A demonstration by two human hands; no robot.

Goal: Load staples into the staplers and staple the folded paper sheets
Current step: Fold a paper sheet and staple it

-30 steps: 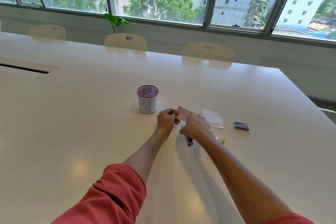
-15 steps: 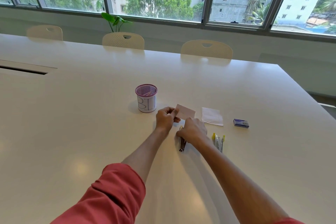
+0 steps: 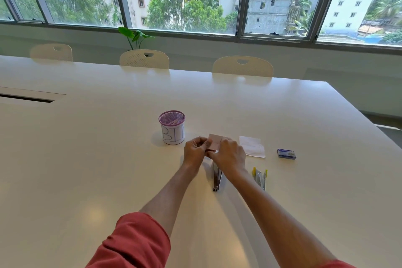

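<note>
A folded pinkish paper sheet (image 3: 215, 142) is pinched between both hands just above the table. My left hand (image 3: 194, 152) grips its left edge; my right hand (image 3: 228, 154) holds its near right part. A dark metal stapler (image 3: 216, 178) lies on the table below my right hand, its front end hidden by the hand. A second folded white sheet (image 3: 252, 146) lies flat to the right. A yellow-and-clear stapler (image 3: 260, 177) rests right of my right wrist. A small blue staple box (image 3: 286, 154) sits farther right.
A purple mesh cup (image 3: 172, 127) with a white label stands left of the hands, with clips inside. The white table (image 3: 87, 159) stretches wide; a cable slot (image 3: 26, 98) is at the far left. Three chairs (image 3: 242, 67) line the far edge below the windows.
My right hand has risen from the dark stapler to the pinkish sheet, leaving the stapler lying on the table. The left hand kept its hold on the sheet.
</note>
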